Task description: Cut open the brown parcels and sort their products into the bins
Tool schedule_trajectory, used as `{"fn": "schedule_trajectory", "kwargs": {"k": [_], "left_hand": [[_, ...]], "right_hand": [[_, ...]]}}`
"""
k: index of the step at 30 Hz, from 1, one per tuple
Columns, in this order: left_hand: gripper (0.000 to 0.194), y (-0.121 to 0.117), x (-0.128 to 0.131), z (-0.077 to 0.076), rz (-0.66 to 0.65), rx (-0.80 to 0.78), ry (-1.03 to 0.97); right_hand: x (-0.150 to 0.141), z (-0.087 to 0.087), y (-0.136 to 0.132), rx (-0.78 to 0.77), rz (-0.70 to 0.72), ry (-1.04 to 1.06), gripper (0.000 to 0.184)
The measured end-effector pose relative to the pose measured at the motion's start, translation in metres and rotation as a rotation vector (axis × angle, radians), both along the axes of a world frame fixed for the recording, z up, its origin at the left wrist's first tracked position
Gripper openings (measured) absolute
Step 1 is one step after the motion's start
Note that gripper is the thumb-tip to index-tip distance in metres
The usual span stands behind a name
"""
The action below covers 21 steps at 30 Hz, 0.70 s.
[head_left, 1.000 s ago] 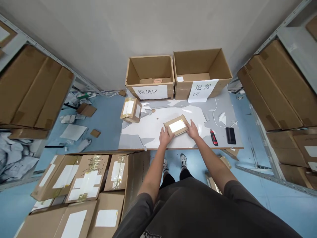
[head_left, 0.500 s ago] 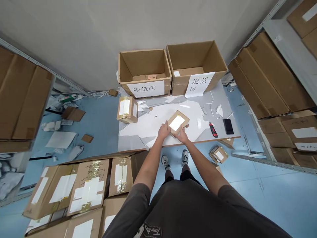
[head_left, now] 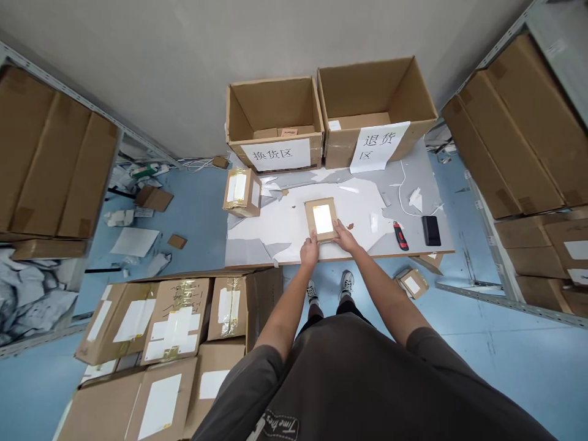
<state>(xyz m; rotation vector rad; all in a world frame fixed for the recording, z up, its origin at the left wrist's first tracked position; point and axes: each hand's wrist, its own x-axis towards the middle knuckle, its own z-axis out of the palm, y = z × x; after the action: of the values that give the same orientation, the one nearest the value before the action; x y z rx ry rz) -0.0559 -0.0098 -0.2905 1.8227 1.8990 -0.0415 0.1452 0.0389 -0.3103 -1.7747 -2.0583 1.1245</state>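
Grey wall (head_left: 275,37) spans the back above blue floor (head_left: 505,373), and shelving stacked with brown cartons is cut off at both sides. Across the middle runs the tabletop (head_left: 287,228), its white and grey covering torn in patches. At lower left, a big open carton (head_left: 264,300) full of taped parcels is cropped by the lower edge. Two open boxes stand side by side at the tabletop's far edge: the right box (head_left: 362,79) is bigger than the left box (head_left: 275,95), each with a handwritten sheet on its front; their front walls hide part of what lies inside. Near the left box sits a small taped box (head_left: 242,195).

Between those boxes and the person, about mid-table, is a flat cardboard parcel (head_left: 322,218), label up, its long axis seeming to run away from the body. Both hands grip its near end, the left hand (head_left: 310,250) at the near-left corner, the right hand (head_left: 343,236) at the near-right one, so the far end points free toward the open boxes. Fingers beneath are hidden; it may be slightly raised, but contact with the tabletop can't be made out. Off to the right lie a dark phone (head_left: 431,231) and a red cutter (head_left: 400,236).
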Motion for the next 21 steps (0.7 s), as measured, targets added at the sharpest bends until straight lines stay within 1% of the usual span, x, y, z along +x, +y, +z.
{"fn": "schedule_trajectory", "kwargs": {"k": [2, 5, 8, 10, 13, 18, 21], "left_hand": [[0.068, -0.003, 0.002, 0.0, 0.015, -0.001, 0.02], [0.068, -0.006, 0.002, 0.003, 0.017, 0.005, 0.018], [0.073, -0.006, -0.003, 0.007, 0.017, 0.039, -0.012], [0.078, -0.004, -0.008, 0.008, 0.029, 0.053, -0.041], [0.084, 0.003, -0.016, 0.009, 0.04, 0.055, -0.124], [0.097, 0.014, -0.027, 0.007, 0.074, 0.026, -0.283], [0.091, 0.016, -0.027, 0.006, 0.047, -0.03, -0.294]], "right_hand": [[-0.002, 0.002, -0.008, -0.008, -0.002, -0.002, 0.103], [-0.001, 0.007, -0.013, 0.0, 0.022, -0.038, 0.099], [0.003, 0.012, -0.012, 0.009, 0.051, -0.098, 0.099], [0.006, 0.014, -0.012, 0.021, 0.053, -0.117, 0.103], [0.011, 0.014, -0.014, 0.037, 0.008, -0.079, 0.111], [0.013, 0.007, -0.021, 0.023, -0.144, 0.007, 0.118], [0.012, 0.001, -0.024, 0.008, -0.154, 0.02, 0.116]]}}
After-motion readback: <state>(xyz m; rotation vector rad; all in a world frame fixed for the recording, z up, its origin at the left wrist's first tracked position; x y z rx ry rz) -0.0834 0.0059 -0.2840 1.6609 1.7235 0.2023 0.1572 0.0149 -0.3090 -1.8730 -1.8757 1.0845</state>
